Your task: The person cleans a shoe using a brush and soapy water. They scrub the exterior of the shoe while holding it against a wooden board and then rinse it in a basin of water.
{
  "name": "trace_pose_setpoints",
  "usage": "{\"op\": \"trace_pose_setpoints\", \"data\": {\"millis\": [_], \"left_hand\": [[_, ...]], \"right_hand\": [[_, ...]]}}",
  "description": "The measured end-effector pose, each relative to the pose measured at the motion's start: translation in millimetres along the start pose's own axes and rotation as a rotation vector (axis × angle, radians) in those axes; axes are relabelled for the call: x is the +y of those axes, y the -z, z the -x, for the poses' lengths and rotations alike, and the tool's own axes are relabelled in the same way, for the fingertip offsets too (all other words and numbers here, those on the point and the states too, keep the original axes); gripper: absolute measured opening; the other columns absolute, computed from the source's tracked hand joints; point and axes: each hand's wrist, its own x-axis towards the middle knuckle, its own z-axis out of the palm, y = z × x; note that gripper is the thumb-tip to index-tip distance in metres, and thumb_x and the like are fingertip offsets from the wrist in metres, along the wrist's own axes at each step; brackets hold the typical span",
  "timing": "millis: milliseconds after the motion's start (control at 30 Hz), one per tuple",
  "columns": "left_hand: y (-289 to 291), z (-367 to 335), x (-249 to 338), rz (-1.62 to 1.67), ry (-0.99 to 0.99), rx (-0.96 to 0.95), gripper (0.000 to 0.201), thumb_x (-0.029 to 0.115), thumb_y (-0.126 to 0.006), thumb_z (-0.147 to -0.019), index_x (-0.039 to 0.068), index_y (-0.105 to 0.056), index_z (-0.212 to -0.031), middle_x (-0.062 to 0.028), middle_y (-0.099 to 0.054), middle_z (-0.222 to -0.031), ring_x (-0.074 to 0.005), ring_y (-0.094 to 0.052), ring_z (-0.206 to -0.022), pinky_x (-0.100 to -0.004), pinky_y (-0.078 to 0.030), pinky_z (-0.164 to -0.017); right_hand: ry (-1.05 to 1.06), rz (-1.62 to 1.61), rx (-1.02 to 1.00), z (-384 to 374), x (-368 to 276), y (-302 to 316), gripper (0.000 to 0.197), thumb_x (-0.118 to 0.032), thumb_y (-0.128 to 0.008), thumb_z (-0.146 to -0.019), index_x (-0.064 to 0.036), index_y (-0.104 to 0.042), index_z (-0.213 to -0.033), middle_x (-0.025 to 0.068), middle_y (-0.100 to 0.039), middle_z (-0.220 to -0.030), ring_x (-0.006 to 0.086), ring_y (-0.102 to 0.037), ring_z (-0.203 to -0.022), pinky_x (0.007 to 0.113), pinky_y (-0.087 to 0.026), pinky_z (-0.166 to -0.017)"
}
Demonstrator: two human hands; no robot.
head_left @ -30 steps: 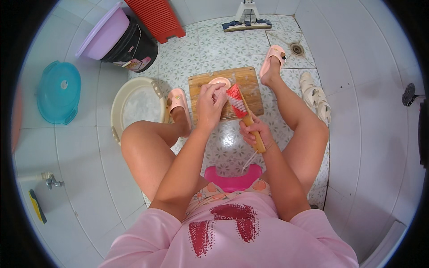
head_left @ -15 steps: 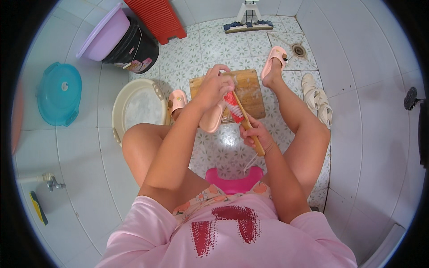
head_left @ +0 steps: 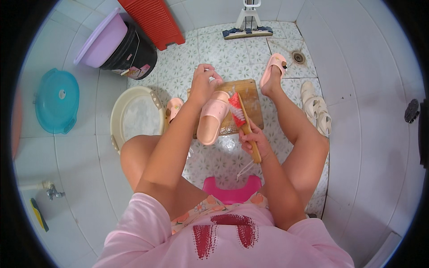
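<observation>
A pink slipper [head_left: 212, 115] is tilted above a wooden board [head_left: 251, 96], its strap facing up and its heel end nearer me. My left hand [head_left: 206, 84] grips its far end with bent fingers; the thumb is mostly hidden. My right hand [head_left: 254, 137] is closed around the wooden handle of a scrubbing brush [head_left: 237, 111]. Its red and white bristles point left, close beside the slipper; I cannot tell whether they touch it. White suds lie on the board.
Left of the board sits a cream basin [head_left: 138, 93], with a black bucket [head_left: 142, 56] and lilac basin [head_left: 103, 38] behind. A red washboard [head_left: 154, 20] and a mop [head_left: 247, 32] stand at the back. White sandals [head_left: 316, 107] lie right; a pink stool [head_left: 232, 190] is below me.
The slipper has turned so its strap now shows, and it has come slightly nearer. My left hand has shifted left, and the brush has drawn slightly toward me.
</observation>
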Motion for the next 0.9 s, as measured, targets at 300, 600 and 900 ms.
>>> {"op": "trace_pose_setpoints", "data": {"millis": [300, 600, 900], "left_hand": [[-33.1, -56.5, -33.1, -0.104, 0.399, 0.035, 0.012, 0.014, -0.078, -0.066, 0.006, -0.07, -0.071, -0.0148, -0.056, -0.108, -0.029, -0.053, -0.101, -0.0364, -0.043, -0.085], [-63.8, -60.1, -77.5, -0.415, 0.515, -0.154, 0.012, 0.022, -0.074, -0.068, 0.02, -0.073, -0.079, -0.0064, -0.045, -0.131, -0.0302, -0.039, -0.121, -0.0549, -0.034, -0.092], [-45.7, -52.0, -71.9, -0.361, 0.554, -0.255, 0.042, 0.016, -0.071, -0.063, 0.026, -0.07, -0.104, -0.0129, -0.021, -0.151, -0.0362, -0.027, -0.133, -0.0562, -0.026, -0.103]], "right_hand": [[0.034, -0.037, 0.084, -0.3, 2.9, 5.6, 0.071, 0.006, -0.054, -0.071, -0.0129, -0.036, -0.137, 0.0075, -0.053, -0.078, 0.0105, -0.042, -0.046, 0.023, -0.037, -0.035], [0.084, -0.041, 0.121, -9.4, 6.7, 13.9, 0.067, 0.005, -0.054, -0.072, -0.0126, -0.038, -0.135, 0.0075, -0.052, -0.075, 0.0105, -0.043, -0.045, 0.023, -0.038, -0.033], [0.071, -0.052, 0.197, -5.7, 8.2, 12.1, 0.066, 0.005, -0.054, -0.073, -0.012, -0.037, -0.134, 0.0079, -0.051, -0.073, 0.012, -0.043, -0.046, 0.024, -0.039, -0.034]]}}
